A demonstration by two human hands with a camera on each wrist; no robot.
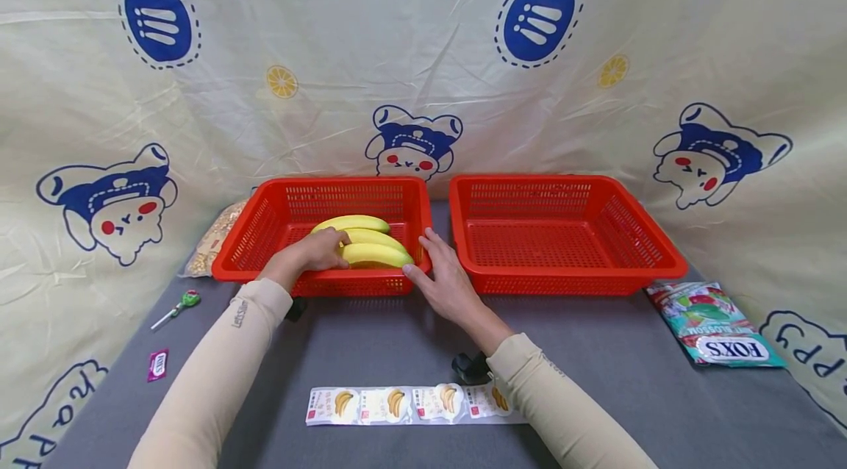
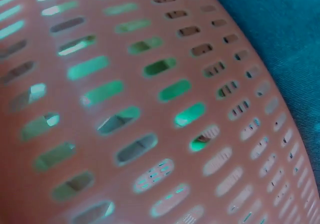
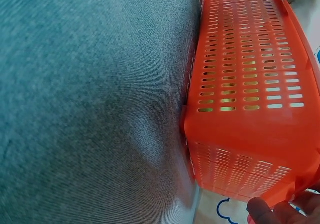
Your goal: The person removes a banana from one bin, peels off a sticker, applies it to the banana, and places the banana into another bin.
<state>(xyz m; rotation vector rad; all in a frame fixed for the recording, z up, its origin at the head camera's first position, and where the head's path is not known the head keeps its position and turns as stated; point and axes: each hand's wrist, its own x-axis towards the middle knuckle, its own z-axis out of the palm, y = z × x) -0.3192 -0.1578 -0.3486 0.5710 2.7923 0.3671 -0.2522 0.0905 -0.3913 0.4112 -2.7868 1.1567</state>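
Several yellow bananas (image 1: 379, 256) lie in the left red basket (image 1: 245, 256). My left hand (image 1: 320, 250) reaches over the basket's front rim, its fingers and thumb curled on the left end of the front banana. At the basket's front right corner is my right hand (image 1: 448, 279), fingers stretched along the rim and thumb spread. The right wrist view has its fingertips (image 3: 261, 210) beside the corner of the same basket (image 3: 240, 129). In the left wrist view the basket's slotted wall (image 2: 165, 99) fills most of the picture and hides the left hand.
A second red basket (image 1: 569, 284) stands to the right. A strip of banana-print packets (image 1: 397, 406) lies in front, partly under the right sleeve. At left are a lollipop (image 1: 188, 299), a small purple packet (image 1: 157, 365) and a clear bag (image 1: 208, 248); a FOX'S bag (image 1: 717, 326) lies right.
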